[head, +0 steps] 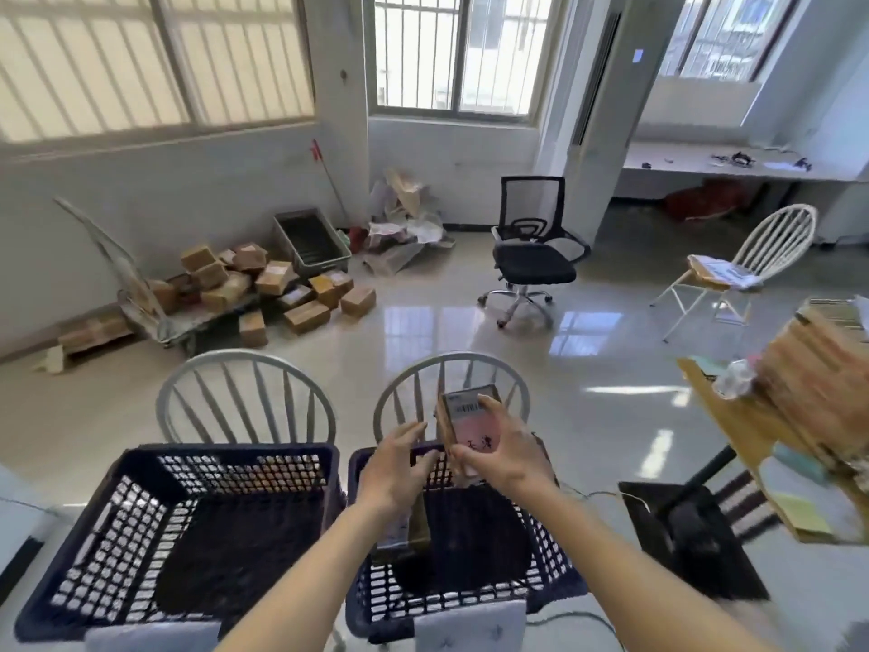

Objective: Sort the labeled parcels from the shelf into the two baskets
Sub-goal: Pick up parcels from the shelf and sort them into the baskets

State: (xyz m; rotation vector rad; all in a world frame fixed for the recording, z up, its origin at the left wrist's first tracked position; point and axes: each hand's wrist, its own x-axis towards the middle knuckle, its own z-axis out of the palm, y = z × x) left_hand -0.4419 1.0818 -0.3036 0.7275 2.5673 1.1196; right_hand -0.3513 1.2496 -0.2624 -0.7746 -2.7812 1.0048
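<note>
So the parcel in hand is a small brown cardboard box with a white barcode label and a pinkish one with handwritten characters, held up over the right basket. The right hand grips it, fingers wrapped over the top and thumb under the near edge. The left hand is just beside it with fingers spread and relaxed, maybe brushing the box's side, can't really tell, but it isn't holding anything.

Progress-wise I'd say early days. There's already one boxy parcel down in the right basket, partly behind the left wrist, and the left basket looks like it has nothing in it yet. Off to the right the shelf is a blurry tan wooden thing with more stuff stacked on it, so likely plenty left to sort.

Both baskets are dark blue rigid plastic crates with lattice walls and solid bottoms, each sitting on a white spindle-back chair. Shiny tiled floor behind, and a pile of taped cardboard boxes by the far wall.
</note>
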